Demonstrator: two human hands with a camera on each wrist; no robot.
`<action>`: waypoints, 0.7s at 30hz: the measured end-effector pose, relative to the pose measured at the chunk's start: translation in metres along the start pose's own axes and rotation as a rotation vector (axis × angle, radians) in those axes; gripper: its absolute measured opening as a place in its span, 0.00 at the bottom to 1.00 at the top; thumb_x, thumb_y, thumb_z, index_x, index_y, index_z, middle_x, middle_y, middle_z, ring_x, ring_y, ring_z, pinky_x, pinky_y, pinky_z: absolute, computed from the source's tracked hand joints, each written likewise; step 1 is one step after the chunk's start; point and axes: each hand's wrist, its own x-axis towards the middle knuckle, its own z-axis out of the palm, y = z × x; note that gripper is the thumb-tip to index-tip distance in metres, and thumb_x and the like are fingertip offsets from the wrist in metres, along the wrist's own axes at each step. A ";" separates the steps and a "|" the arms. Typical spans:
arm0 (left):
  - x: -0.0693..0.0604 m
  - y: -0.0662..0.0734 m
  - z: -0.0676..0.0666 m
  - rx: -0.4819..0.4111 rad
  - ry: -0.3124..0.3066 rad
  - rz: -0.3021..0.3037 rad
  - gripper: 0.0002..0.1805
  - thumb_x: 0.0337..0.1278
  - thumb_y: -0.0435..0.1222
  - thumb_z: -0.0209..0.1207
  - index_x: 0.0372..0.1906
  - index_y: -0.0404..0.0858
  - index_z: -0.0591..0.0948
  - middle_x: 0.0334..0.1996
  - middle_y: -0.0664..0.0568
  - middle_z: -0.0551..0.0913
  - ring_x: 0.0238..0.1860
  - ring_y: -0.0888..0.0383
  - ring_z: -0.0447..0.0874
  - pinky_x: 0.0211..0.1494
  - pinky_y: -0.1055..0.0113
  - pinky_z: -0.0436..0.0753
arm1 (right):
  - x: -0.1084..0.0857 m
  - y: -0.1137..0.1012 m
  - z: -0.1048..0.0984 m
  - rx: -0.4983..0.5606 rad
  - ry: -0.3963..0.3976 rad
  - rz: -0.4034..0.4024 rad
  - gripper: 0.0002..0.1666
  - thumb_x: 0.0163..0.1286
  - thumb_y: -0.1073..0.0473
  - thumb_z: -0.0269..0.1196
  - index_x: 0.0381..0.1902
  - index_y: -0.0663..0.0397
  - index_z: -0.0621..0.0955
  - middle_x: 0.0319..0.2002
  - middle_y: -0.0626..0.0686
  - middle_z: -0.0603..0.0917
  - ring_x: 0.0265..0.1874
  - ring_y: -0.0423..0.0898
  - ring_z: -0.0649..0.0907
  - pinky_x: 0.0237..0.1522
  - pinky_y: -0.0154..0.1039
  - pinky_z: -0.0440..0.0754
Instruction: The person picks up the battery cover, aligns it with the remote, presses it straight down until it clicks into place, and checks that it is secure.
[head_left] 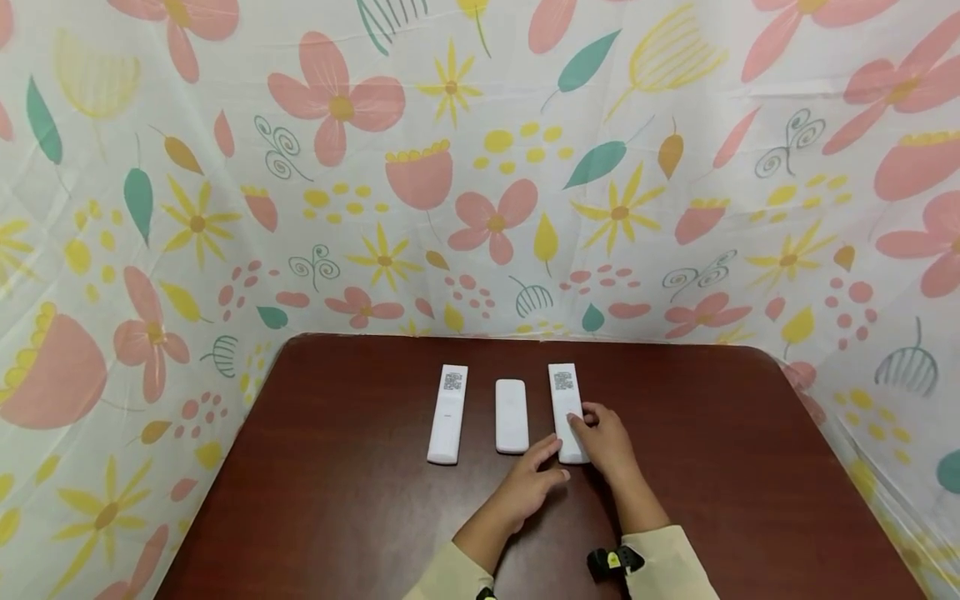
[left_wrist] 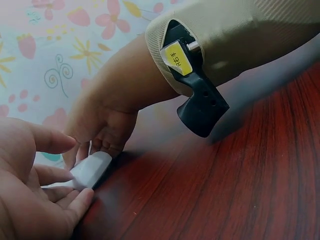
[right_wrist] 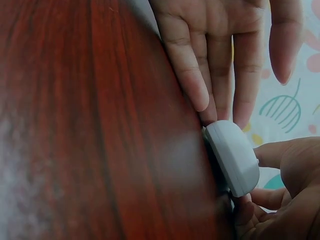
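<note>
Three slim white remote controls lie side by side on the table, apparently face down. My right hand [head_left: 606, 443] grips the near part of the right remote control [head_left: 564, 400], thumb on top and fingers along its right side. In the right wrist view, that remote control [right_wrist: 234, 159] shows its rounded end. Fairly straight fingers of my left hand [head_left: 525, 487] are at the same remote's left side, touching or almost touching it. The middle remote control [head_left: 512, 417] is shorter and plain. The left remote control [head_left: 447, 417] bears a printed code, as does the right one.
The dark reddish-brown table [head_left: 337, 500] has rounded far corners. A white flower-patterned cloth [head_left: 487, 167] hangs behind it and along both sides. Black wrist straps [head_left: 615, 562] sit at the beige sleeves [head_left: 667, 567].
</note>
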 end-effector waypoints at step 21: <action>-0.001 0.002 -0.001 -0.031 0.026 0.022 0.31 0.62 0.36 0.61 0.71 0.38 0.73 0.75 0.48 0.68 0.77 0.45 0.59 0.78 0.43 0.60 | 0.003 0.003 -0.001 0.042 0.024 0.029 0.31 0.72 0.49 0.61 0.63 0.64 0.75 0.48 0.64 0.80 0.47 0.56 0.80 0.43 0.43 0.79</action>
